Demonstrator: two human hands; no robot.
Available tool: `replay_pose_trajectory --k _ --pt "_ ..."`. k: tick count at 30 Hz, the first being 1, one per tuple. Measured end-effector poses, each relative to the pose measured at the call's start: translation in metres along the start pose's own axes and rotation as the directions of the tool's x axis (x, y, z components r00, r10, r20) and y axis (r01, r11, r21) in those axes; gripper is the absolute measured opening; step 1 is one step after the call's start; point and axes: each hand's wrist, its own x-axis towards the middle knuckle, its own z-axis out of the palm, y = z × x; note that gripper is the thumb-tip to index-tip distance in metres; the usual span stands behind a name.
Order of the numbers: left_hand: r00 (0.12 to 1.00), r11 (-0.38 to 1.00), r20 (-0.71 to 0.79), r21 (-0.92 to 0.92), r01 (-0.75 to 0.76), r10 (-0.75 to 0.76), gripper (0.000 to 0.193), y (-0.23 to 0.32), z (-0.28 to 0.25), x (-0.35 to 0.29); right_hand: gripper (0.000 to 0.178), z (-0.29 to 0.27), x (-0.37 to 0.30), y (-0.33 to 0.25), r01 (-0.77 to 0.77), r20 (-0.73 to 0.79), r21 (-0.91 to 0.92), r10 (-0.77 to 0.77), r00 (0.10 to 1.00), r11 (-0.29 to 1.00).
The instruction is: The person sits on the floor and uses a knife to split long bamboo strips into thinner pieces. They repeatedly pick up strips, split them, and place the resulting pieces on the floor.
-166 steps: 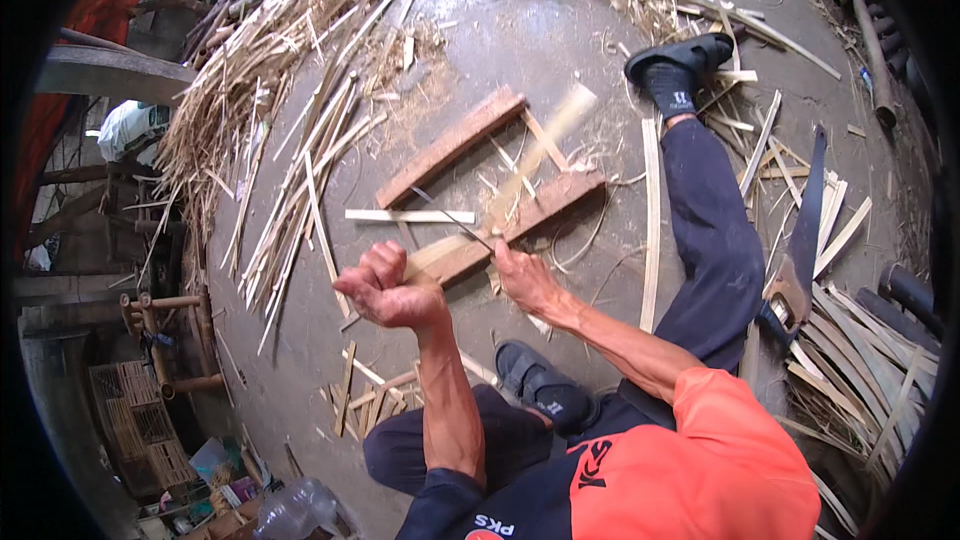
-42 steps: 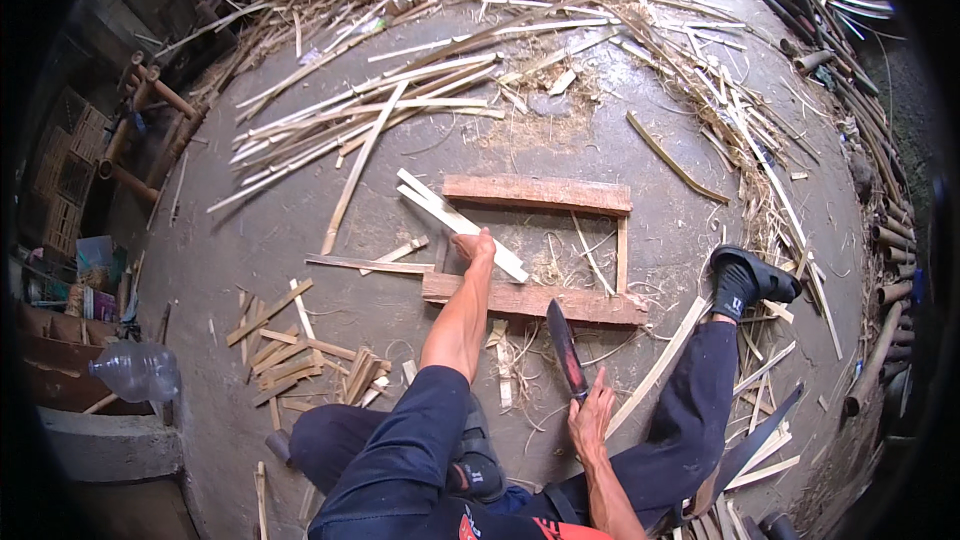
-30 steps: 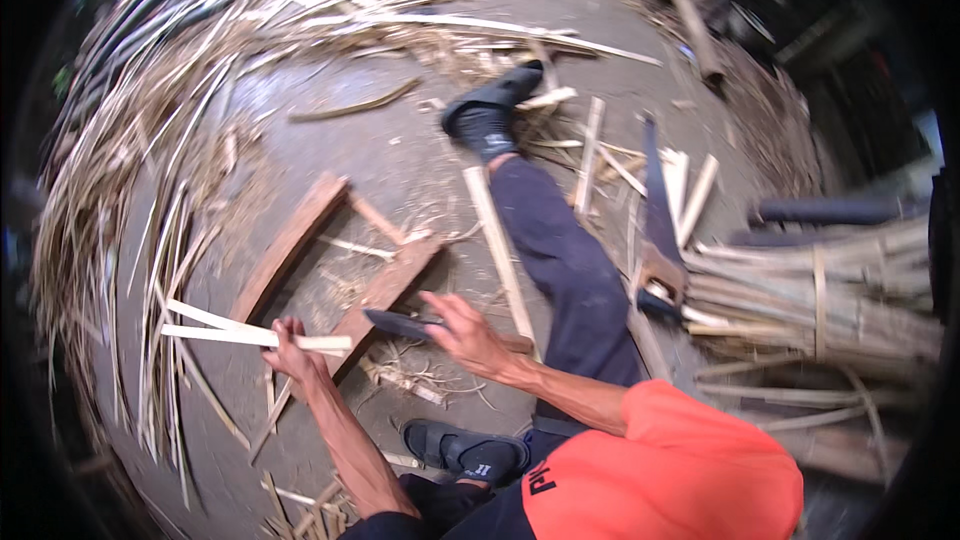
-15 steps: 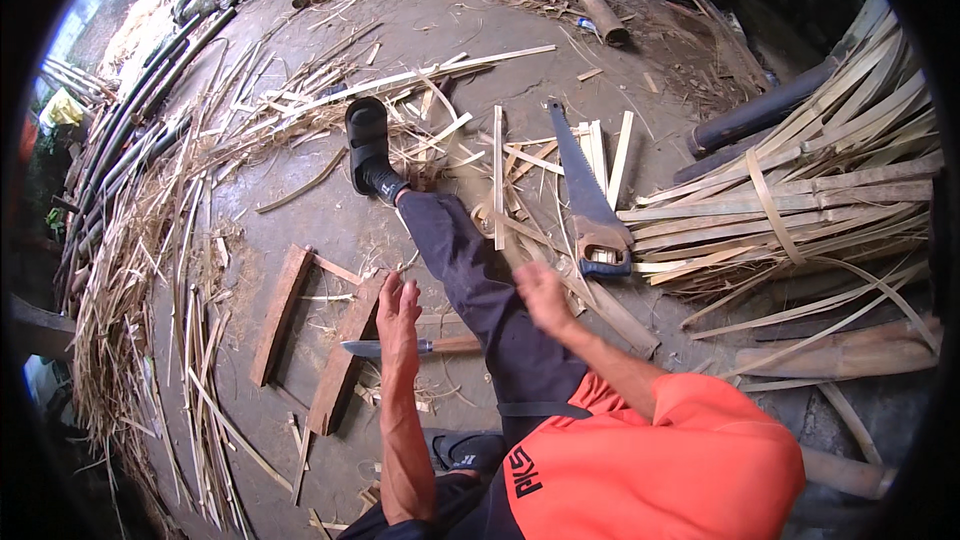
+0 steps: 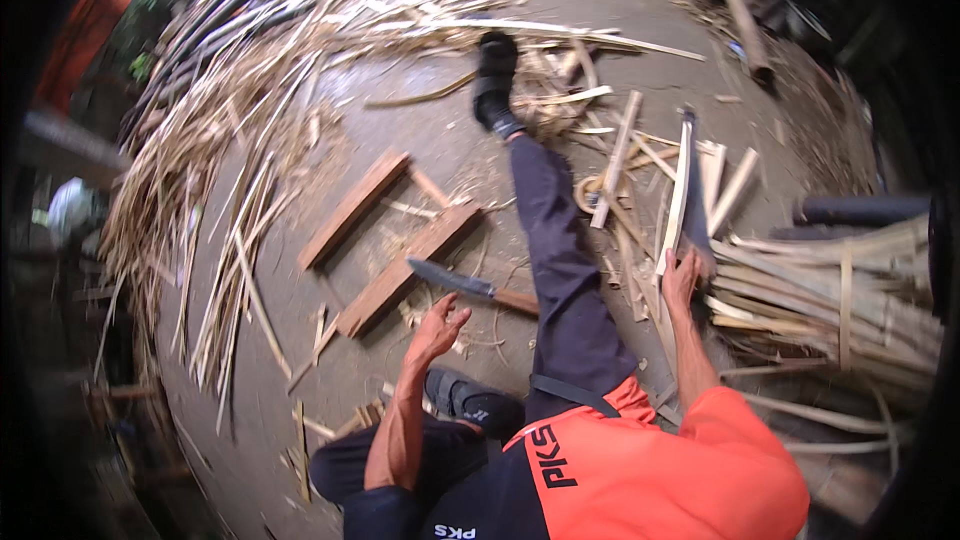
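My right hand [image 5: 682,278] is closed at the lower end of a pale bamboo strip [image 5: 677,195], which slants up in front of the handsaw [image 5: 697,205]. The saw's handle is mostly hidden by this hand. My left hand [image 5: 438,330] is raised above the floor, fingers apart, with nothing in it. Just beyond it, a knife [image 5: 455,277] with a wooden handle rests its blade over one beam of a reddish wooden frame [image 5: 375,292]. The knife's handle end reaches my outstretched leg [image 5: 565,240].
A tied bundle of bamboo strips [image 5: 800,290] lies at the right, near dark poles [image 5: 860,208]. Loose strips and shavings [image 5: 240,190] cover the left side. Several short strips [image 5: 620,155] lie beyond my leg. A bamboo length [image 5: 745,30] lies at the far right.
My right hand has moved from above my leg out to the right and taken hold of a bamboo strip by the saw. My left hand has lowered toward me. The view has turned left.
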Motion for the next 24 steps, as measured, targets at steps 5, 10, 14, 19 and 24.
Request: replay_pose_trajectory --k 5,10,14,19,24 --pt "0.985 0.984 -0.097 0.116 -0.134 0.145 0.026 0.002 -0.07 -0.053 0.033 -0.006 -0.002 -0.087 -0.074 0.42 0.428 -0.125 0.899 0.901" --pt "0.978 0.997 -0.205 0.074 -0.027 0.041 0.028 0.019 -0.092 -0.078 0.035 0.088 0.029 -0.104 -0.194 0.597 0.252 0.006 0.802 0.948" --pt "0.991 0.989 -0.133 0.144 0.019 0.0 0.027 0.028 -0.081 -0.078 0.029 0.076 0.046 -0.123 -0.501 0.69 0.427 0.087 0.719 0.753" --pt "0.818 0.883 -0.336 0.224 -0.412 0.467 0.036 0.054 -0.084 -0.077 0.025 -0.077 0.026 -0.199 -0.68 0.741 0.669 -0.344 0.577 0.301" --pt "0.66 0.624 -0.143 0.517 -0.586 0.738 0.061 0.125 -0.078 -0.077 0.026 -0.18 -0.058 -0.268 -0.429 0.74 0.599 -0.672 -0.026 0.676"
